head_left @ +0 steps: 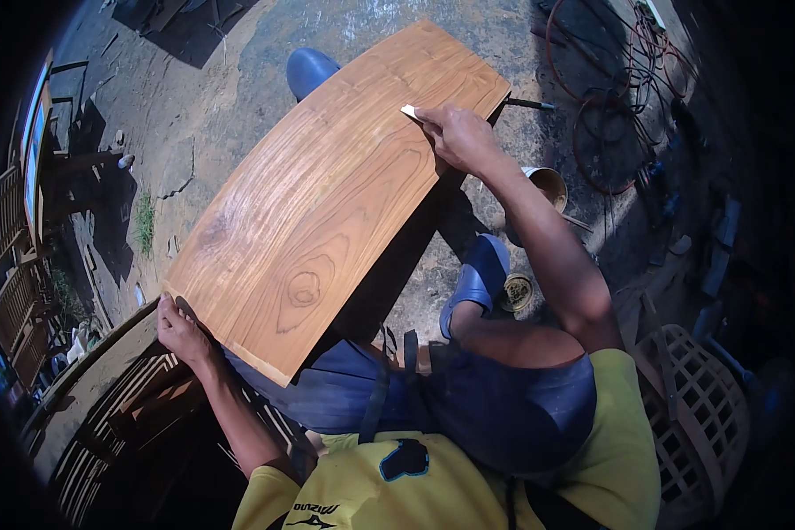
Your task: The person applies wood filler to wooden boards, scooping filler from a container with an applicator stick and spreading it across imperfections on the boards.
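A wide wooden board (300, 230) with bold brown grain and a knot lies slanted across my lap, its far end pointing up and to the right. At the board's near left corner, my left hand (181, 331) is closed on the edge, with the fingers partly hidden. My right hand (464, 137) is closed on a small pale flat piece (409, 111) near the board's far right edge. Only the tip of that piece shows, pressed to or just above the wood; what kind it is I cannot tell.
A pail (548, 185) and a small open tin (517, 291) stand on the ground to the right. Tangled hoses and cables (605, 115) lie at the upper right. Wooden lattice pieces (693, 397) lean at the lower right; slatted wooden parts (18, 309) stand at the left.
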Action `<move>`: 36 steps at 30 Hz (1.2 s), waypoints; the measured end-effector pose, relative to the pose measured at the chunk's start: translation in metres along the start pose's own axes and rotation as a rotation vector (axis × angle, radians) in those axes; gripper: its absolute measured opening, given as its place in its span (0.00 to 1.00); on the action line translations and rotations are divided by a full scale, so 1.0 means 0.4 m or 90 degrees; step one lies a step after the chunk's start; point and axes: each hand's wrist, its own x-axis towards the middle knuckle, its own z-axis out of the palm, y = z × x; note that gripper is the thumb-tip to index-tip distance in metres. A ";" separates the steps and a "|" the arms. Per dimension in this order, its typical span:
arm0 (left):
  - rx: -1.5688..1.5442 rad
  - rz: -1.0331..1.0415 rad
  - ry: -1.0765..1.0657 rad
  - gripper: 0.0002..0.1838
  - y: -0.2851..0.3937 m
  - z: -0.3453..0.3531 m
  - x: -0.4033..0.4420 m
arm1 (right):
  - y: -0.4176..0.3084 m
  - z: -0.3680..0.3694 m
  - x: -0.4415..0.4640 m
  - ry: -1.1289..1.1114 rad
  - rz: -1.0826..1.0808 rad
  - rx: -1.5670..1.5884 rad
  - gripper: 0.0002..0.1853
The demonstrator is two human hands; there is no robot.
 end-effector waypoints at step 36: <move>0.154 0.050 0.026 0.19 0.024 0.014 -0.005 | -0.026 -0.067 -0.003 -0.105 0.010 -0.045 0.15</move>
